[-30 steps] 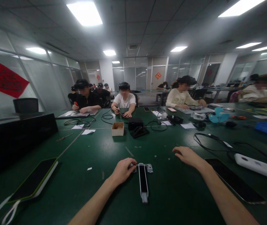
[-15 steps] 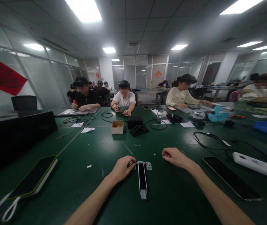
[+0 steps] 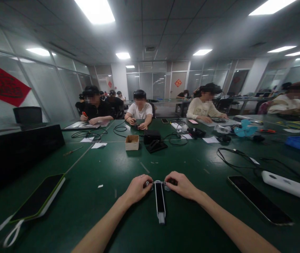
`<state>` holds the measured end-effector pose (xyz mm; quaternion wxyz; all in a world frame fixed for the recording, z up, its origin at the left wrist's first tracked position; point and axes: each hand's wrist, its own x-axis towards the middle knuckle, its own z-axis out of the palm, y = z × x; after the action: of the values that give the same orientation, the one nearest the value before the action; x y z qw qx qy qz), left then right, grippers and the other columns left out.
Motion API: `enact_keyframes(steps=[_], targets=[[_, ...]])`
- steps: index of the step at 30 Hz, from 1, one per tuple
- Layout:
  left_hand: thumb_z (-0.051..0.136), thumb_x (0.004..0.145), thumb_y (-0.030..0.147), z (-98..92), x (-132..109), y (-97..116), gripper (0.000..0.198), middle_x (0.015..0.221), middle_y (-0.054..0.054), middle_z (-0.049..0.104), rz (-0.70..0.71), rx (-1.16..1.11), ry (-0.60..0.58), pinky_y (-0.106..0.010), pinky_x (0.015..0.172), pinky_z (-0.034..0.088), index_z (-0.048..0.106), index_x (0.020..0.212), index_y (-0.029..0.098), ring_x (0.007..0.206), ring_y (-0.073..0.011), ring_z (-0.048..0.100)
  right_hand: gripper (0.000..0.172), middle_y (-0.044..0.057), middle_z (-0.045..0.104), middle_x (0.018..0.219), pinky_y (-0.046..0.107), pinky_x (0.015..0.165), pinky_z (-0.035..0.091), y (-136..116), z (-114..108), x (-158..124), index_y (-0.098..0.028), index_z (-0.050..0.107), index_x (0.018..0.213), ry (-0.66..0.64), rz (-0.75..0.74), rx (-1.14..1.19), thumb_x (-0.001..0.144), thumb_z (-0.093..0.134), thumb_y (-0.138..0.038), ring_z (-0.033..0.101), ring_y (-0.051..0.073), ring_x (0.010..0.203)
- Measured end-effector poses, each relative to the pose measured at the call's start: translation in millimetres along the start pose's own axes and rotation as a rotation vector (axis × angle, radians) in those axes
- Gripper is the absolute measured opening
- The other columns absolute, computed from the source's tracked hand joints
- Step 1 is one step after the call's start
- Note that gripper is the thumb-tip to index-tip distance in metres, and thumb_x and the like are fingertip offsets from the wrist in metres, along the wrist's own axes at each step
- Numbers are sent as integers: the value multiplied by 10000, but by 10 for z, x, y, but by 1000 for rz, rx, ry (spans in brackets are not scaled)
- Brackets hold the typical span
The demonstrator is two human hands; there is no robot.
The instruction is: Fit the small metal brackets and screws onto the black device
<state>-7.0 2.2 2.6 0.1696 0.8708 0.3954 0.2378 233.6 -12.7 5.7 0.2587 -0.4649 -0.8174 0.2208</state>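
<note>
A long, narrow white-framed piece with a black strip (image 3: 160, 200) lies lengthwise on the green table in front of me. Across its far end sits a small metal bracket (image 3: 167, 188), mostly covered by my fingers. My left hand (image 3: 138, 188) is closed on the bracket's left end, thumb and index finger pinched together. At the right end, my right hand (image 3: 181, 185) has its fingers closed against the bracket. Whether a smaller part is between its fingertips cannot be seen.
A phone (image 3: 259, 200) and a white power bank-like block (image 3: 289, 186) lie on the right, near black cables. On the left is a green-edged device (image 3: 39, 196). Farther off stand an open cardboard box (image 3: 132, 143) and a blue fan (image 3: 245, 128). Several people sit across the table.
My right hand has moved left to the bracket's right end. A small ring on the table beside it no longer shows. My left hand has stayed in place.
</note>
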Motion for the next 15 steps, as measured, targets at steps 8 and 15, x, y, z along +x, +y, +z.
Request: enact_keyframes(steps=[8, 15], targets=[[510, 845, 200, -28, -10, 36, 135, 881, -22, 632, -18, 0, -12, -246, 706, 443, 616, 928, 185, 789, -156, 574, 181, 19, 626, 904, 258, 660, 442, 19, 18, -1, -194, 643, 932, -3, 49, 22, 838, 536, -305, 546, 137, 761], [507, 846, 210, -29, -11, 37, 142, 892, -23, 634, -27, -10, -16, -258, 730, 452, 615, 936, 183, 802, -157, 575, 178, 15, 626, 900, 259, 663, 439, 14, 14, -3, -204, 642, 921, -15, 53, 0, 836, 544, -325, 543, 136, 764]])
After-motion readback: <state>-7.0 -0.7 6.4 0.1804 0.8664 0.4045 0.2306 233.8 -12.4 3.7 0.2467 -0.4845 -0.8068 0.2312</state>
